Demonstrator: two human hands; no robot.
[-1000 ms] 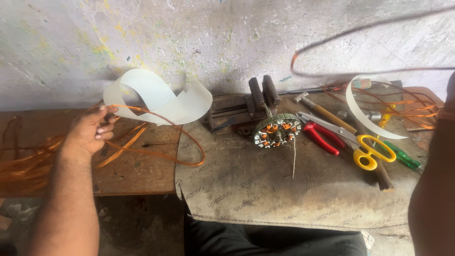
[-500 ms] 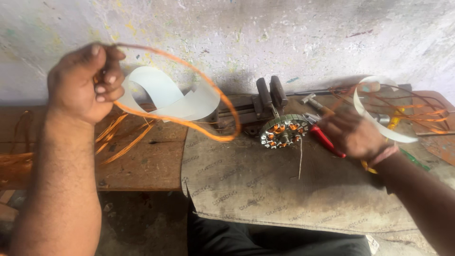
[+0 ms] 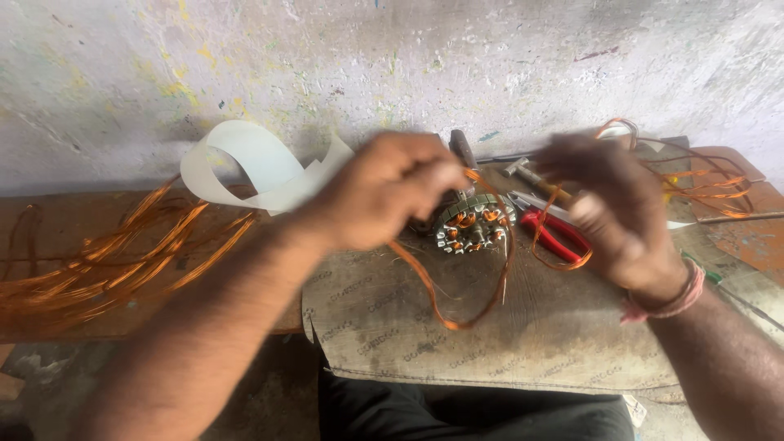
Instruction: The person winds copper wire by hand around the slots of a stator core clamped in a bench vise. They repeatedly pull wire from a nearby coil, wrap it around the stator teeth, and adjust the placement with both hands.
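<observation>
Head view looked down on a workbench point(image 3: 98, 327) set against a stained plaster wall point(image 3: 392, 65), with a grey printed sack point(image 3: 523, 335) spread over its middle and right part. Both hands were raised above the sack and blurred. The left hand point(image 3: 384, 192) hovered over the sack's back edge, its fingers curled closed around a strand of copper wire point(image 3: 445, 306); that strand dropped from the fist, swung down in a loop toward the sack's middle and rose again beside the stator. The right hand point(image 3: 612, 208), a pink band point(image 3: 665, 298) on its wrist, was held just right of it; another loop of the same orange wire hung below its fingers, which were bent, though the blur kept me from telling whether they pinched the wire. Between the two hands, near the sack's back edge, sat a small round stator point(image 3: 474, 227) with copper coils wound on its teeth. Red-handled pliers point(image 3: 559, 233) lay just right of it, partly under the right hand. A curled white paper strip point(image 3: 253, 167) lay at the bench's back edge left of the left hand, and a large tangle of copper wire point(image 3: 106, 261) covered the bench's left end.
</observation>
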